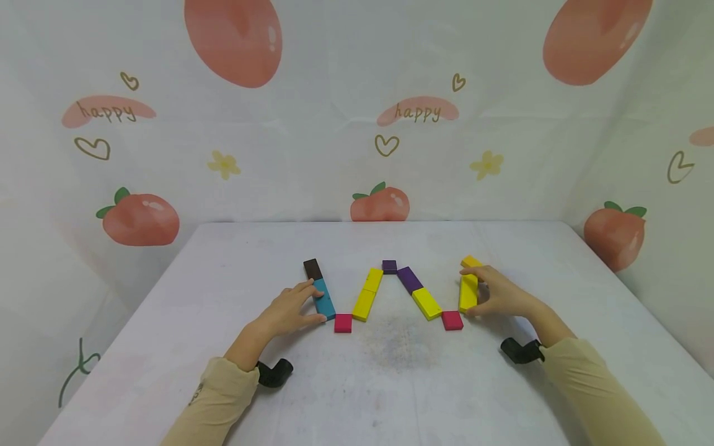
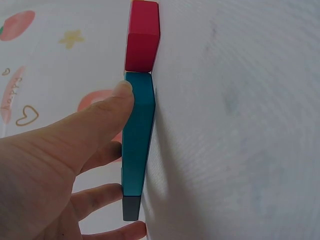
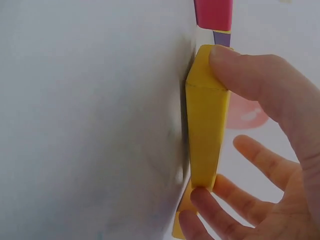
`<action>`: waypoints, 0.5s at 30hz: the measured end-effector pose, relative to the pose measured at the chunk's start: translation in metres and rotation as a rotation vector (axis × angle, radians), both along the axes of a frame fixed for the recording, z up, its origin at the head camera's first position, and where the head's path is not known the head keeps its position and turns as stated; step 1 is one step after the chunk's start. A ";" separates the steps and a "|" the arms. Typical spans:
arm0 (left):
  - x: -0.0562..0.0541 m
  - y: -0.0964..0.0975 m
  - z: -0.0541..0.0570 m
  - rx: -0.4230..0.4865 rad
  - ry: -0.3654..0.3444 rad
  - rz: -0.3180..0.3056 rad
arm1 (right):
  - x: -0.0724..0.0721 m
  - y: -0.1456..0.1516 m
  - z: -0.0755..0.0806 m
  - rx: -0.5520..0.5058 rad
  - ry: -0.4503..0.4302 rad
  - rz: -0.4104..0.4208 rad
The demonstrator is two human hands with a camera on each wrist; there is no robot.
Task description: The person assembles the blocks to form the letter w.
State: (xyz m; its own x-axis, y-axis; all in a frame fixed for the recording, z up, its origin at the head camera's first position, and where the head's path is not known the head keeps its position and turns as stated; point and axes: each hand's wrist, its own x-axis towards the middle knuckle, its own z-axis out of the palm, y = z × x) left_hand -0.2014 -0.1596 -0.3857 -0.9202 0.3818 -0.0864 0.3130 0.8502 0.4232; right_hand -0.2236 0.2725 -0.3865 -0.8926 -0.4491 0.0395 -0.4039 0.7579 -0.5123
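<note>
Coloured blocks form a zigzag on the table. My left hand (image 1: 290, 308) rests on a blue block (image 1: 328, 306), thumb at its near end and fingertips along it. A dark brown block (image 1: 312, 268) adjoins its far end; a red block (image 2: 142, 37) lies against its near end. On the right, my right hand (image 1: 502, 292) holds a yellow block (image 3: 206, 135) between the thumb at its near end and fingers at its far end. Another yellow block (image 1: 470, 261) lies beyond, partly hidden by fingers. A second red block (image 1: 452, 320) lies near the held block's near end.
Between the hands lie two yellow blocks (image 1: 368, 291) in line, a small purple block (image 1: 389, 267) at the peak, then a longer purple block (image 1: 409, 280) and a yellow block (image 1: 427, 304). The white table (image 1: 390, 396) meets a patterned cloth backdrop (image 1: 312, 155) behind.
</note>
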 end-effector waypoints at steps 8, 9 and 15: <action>0.000 -0.001 0.000 -0.002 0.003 0.002 | 0.002 -0.004 0.000 0.000 -0.025 -0.006; 0.000 -0.001 0.000 -0.004 0.005 0.001 | 0.002 -0.004 0.000 0.002 -0.026 -0.007; -0.001 -0.001 0.000 -0.001 0.010 0.002 | 0.003 -0.005 0.000 0.007 -0.025 -0.006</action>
State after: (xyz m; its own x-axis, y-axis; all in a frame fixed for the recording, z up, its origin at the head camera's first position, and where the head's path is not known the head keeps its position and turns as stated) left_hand -0.2021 -0.1607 -0.3861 -0.9219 0.3797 -0.0776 0.3152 0.8512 0.4197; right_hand -0.2208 0.2673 -0.3865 -0.8960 -0.4439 0.0139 -0.3865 0.7639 -0.5168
